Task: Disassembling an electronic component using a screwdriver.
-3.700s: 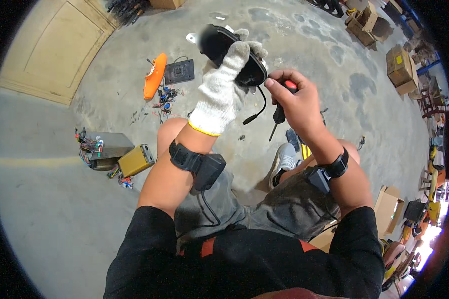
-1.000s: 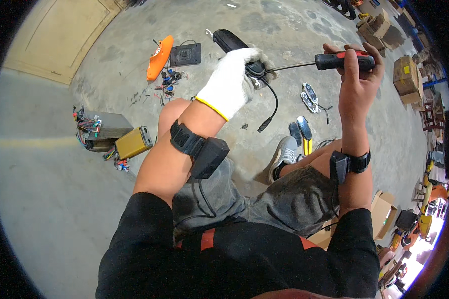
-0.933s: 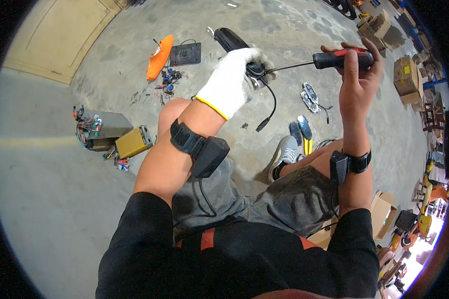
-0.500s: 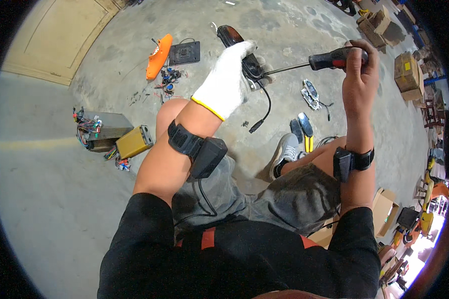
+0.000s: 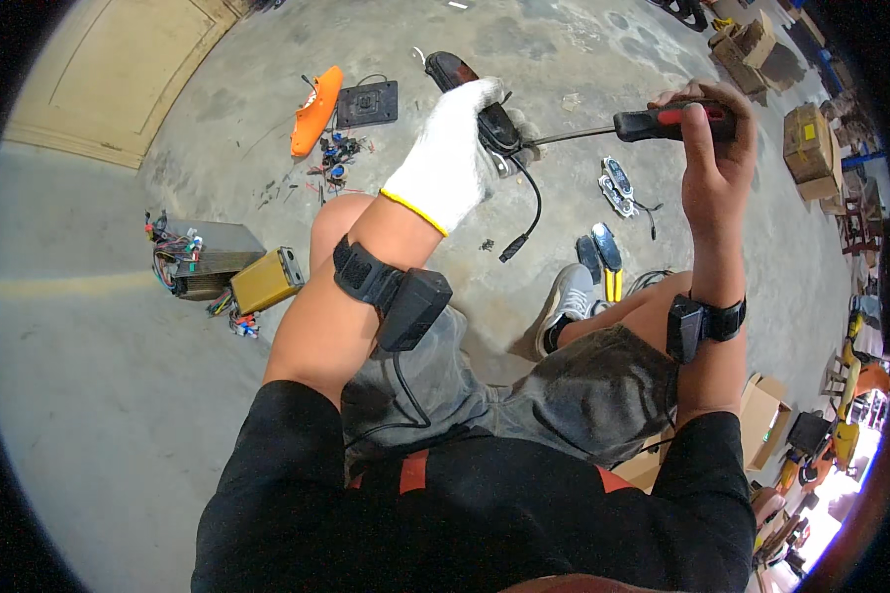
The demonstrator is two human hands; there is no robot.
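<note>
My left hand (image 5: pixel 448 158), in a white glove with a yellow cuff, is closed around a black oblong unit (image 5: pixel 454 71) with a glossy, dark reddish top. A short black cable (image 5: pixel 537 203) with a plug at its end hangs from the unit's near end. My right hand (image 5: pixel 714 148) is bare and grips the black and red handle of a screwdriver (image 5: pixel 653 123). The screwdriver's shaft runs leftward, its tip at the unit's near end beside a small metal bracket; the exact contact is hard to make out.
On the floor lie an orange curved shell (image 5: pixel 314 111), a black square plate (image 5: pixel 367 104), small connectors (image 5: pixel 337 158), a silver part with a cable (image 5: pixel 618 186) and yellow-handled pliers (image 5: pixel 608 259). Wired metal boxes (image 5: pixel 265 280) stand at left, cardboard boxes (image 5: pixel 809 148) at right.
The screwdriver handle has turned, and my right fingers have loosened and shifted around it. The unit has tilted slightly in my left hand, and its cable swings a little right.
</note>
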